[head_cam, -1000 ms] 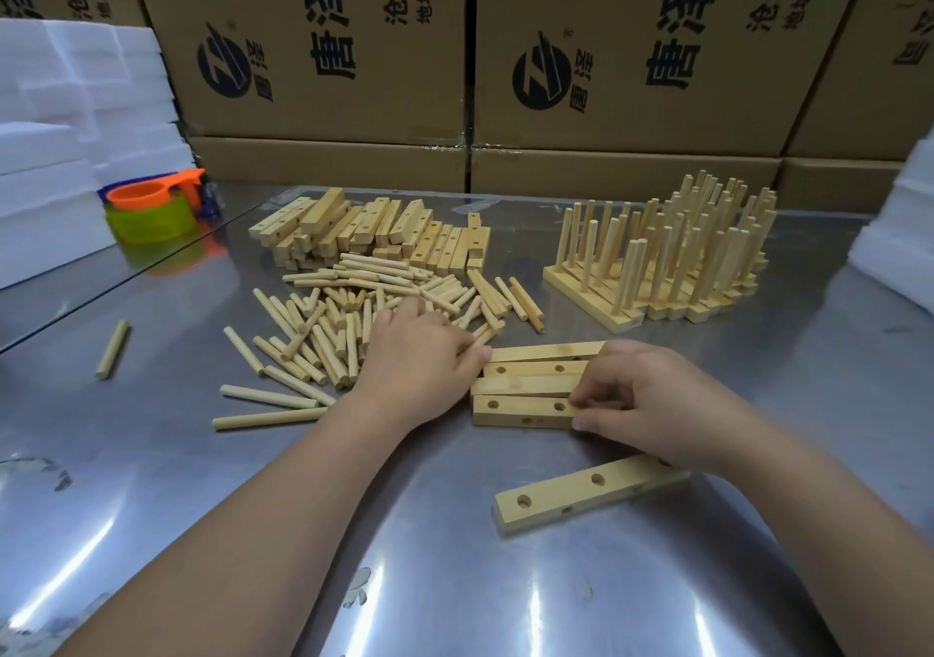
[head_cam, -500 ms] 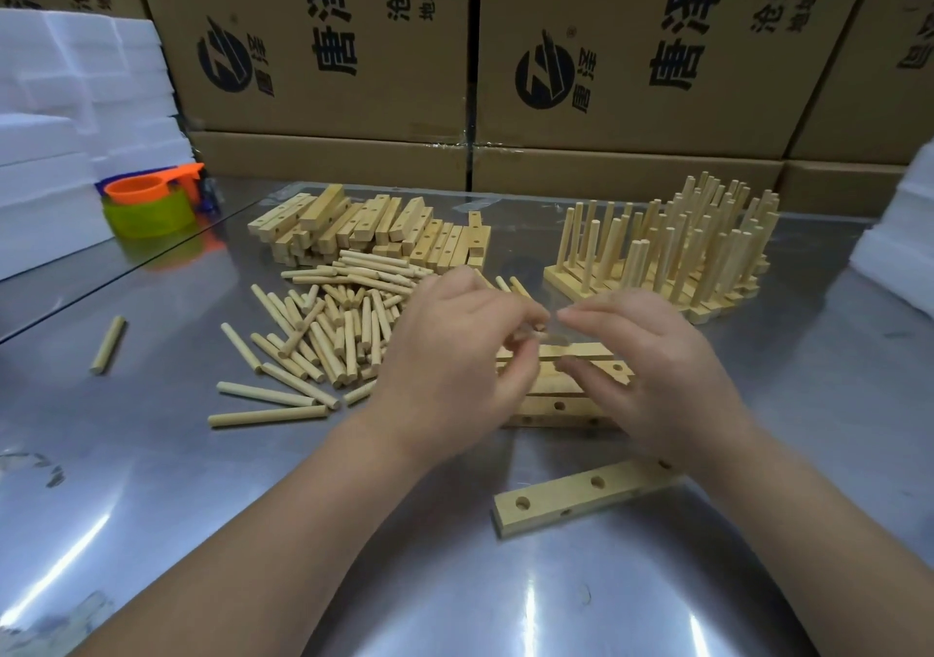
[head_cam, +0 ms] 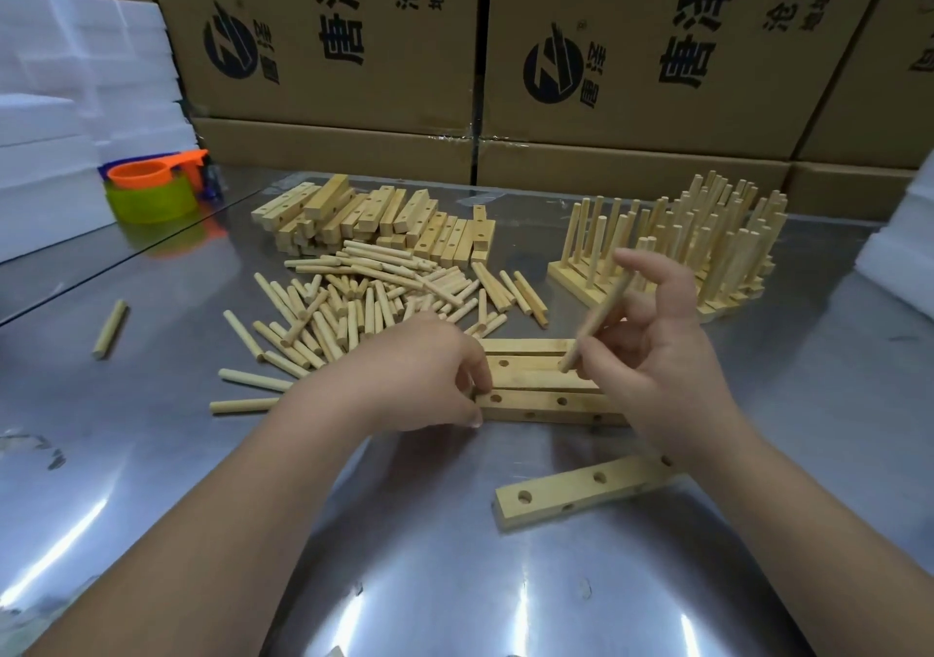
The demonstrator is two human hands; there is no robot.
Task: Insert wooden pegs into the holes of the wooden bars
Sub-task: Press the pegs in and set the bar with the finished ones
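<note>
Several wooden bars with holes lie side by side on the metal table in front of me. My left hand grips their left end, thumb at the front and fingers on top. A tilted wooden peg is pinched in my right hand, its lower tip touching a hole in one of the middle bars. Loose pegs lie in a heap behind my left hand. One more bar lies apart, nearer to me, partly under my right wrist.
A stack of empty bars sits behind the loose pegs. Bars with upright pegs stand at the back right. A single peg lies far left. Plastic cups, white foam blocks and cardboard boxes border the table.
My left hand came back from the peg heap, passed a peg to my right hand, then dropped onto the bars' left end. My right hand lifted off the bars and now sets the peg at a hole.
</note>
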